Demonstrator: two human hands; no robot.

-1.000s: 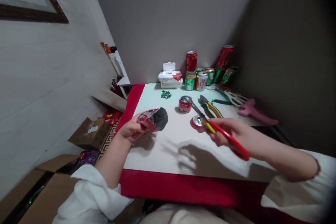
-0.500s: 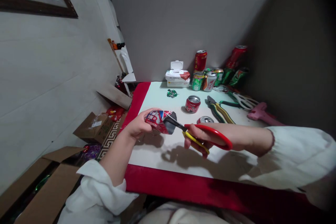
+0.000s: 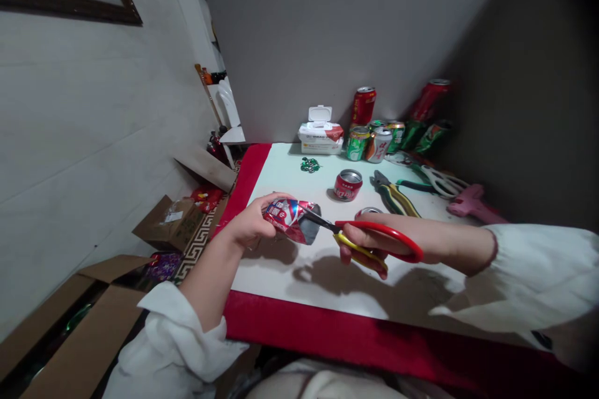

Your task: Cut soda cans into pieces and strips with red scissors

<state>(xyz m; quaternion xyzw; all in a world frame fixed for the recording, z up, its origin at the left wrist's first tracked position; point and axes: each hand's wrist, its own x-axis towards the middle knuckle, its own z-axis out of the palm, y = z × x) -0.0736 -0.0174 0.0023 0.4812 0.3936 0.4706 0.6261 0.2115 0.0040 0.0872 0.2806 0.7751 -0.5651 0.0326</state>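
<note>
My left hand [image 3: 255,222] is wrapped round a cut-open red soda can [image 3: 285,215], tilted on its side above the white board, with its grey inside facing right. In my right hand [image 3: 367,240] is a pair of scissors [image 3: 397,237] with one red and one yellow handle loop. The blades reach left into the can's cut edge. Behind the hands stands a short red can piece [image 3: 347,186], its open end up. Another can piece [image 3: 370,211] is mostly hidden behind my right hand.
Pliers [image 3: 393,192] and a pink glue gun [image 3: 465,201] lie to the right. Several cans [image 3: 358,143] stand at the back, beside a wipes pack [image 3: 321,137]. Green pull tabs [image 3: 309,165] lie in a small pile. Cardboard boxes [image 3: 168,224] sit on the floor at left.
The scissors have shifted a little right, and their blades look closer together. The can has moved slightly right too. The whole view has shifted slightly.
</note>
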